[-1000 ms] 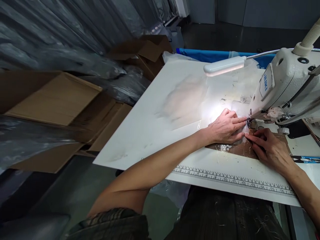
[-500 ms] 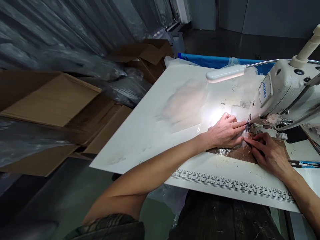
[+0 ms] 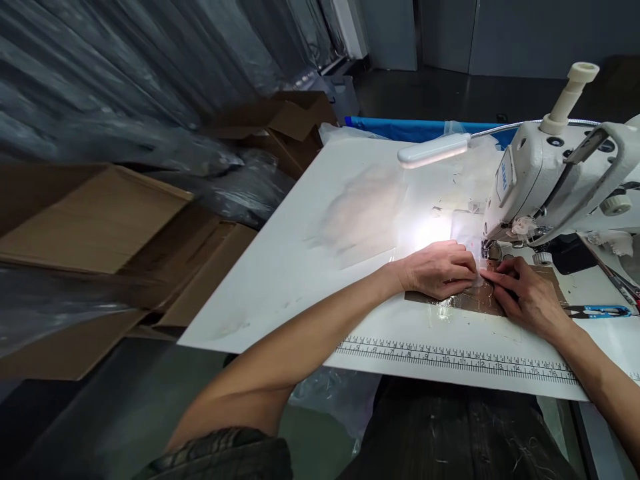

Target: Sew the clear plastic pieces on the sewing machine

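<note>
A small piece of thin white fabric (image 3: 466,227) lies by the needle area of a white sewing machine (image 3: 531,175). My left hand (image 3: 443,270) is closed at the fabric's left side, its fingers curled in and the fingertips on the cloth. From the right, my right hand (image 3: 530,293) reaches in with its index finger at the fabric's near edge, just below the presser foot (image 3: 485,248). Its thumb is tucked beneath and partly hidden. Under both hands is a brown, tape-covered plate (image 3: 473,304).
A lamp (image 3: 434,151) lights the white table (image 3: 280,287). Blue thread snips (image 3: 603,311) and a dark pad (image 3: 575,255) lie right of my right hand. A printed ruler (image 3: 450,360) runs along the front edge. Cardboard boxes (image 3: 95,220) stand left.
My left hand has drawn its fingers in from lying stretched beside the needle, baring more white fabric. My right hand stays at the fabric edge. The whole view has shifted slightly.
</note>
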The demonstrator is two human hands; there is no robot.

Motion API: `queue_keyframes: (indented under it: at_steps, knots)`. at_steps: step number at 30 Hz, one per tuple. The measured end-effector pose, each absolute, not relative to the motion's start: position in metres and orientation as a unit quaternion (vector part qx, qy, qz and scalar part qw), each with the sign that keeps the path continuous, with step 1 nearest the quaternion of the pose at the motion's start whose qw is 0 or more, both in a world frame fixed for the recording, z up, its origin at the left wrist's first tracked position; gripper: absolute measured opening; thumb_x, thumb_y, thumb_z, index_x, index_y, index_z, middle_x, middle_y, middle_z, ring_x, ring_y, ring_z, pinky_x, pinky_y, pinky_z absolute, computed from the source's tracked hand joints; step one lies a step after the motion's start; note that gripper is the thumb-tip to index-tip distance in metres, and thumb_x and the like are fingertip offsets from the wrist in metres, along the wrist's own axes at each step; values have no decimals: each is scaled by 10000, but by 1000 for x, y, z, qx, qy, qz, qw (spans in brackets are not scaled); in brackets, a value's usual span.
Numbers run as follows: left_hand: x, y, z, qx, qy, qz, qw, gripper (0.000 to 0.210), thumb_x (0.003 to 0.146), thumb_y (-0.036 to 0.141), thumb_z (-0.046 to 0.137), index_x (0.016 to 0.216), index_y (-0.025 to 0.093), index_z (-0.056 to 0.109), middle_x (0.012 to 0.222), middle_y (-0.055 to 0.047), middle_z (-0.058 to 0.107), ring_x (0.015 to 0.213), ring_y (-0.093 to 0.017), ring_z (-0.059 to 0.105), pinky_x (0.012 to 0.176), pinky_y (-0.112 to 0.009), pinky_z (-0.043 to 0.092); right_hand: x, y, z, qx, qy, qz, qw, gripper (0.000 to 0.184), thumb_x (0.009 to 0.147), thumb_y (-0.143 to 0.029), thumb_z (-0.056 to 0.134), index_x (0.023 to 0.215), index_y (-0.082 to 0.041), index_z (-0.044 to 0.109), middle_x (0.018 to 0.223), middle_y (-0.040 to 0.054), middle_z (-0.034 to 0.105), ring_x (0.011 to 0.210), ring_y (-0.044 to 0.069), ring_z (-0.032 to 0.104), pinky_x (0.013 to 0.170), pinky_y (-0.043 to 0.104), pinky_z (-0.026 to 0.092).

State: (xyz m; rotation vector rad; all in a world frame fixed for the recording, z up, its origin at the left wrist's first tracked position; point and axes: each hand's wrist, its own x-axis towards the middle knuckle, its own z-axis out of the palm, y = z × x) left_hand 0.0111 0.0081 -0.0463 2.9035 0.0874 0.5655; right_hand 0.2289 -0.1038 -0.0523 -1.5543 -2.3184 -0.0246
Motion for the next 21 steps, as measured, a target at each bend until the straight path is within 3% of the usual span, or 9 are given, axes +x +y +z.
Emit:
queue_keyframes:
  at_steps: [11,21]
  knots:
    - [15,8,-48,980,45,182,59,298,998,246,401,904,223,683,963,-41,732,807,-154,625,736,-363,434,229,-103,-54,-554,-814,16,176,367,954,-264,456,1232,-270,696,1061,111,613,876,211,650,593,306,552]
    - [14,6,-44,990,15,139,21,290,974,230,409,893,195,686,963,-59,714,768,-156,591,702,-342,415,230,-104,-54,-556,-816,3,157,376,970,-311,430,1254,-284,675,1058,107,598,800,183,608,517,261,467]
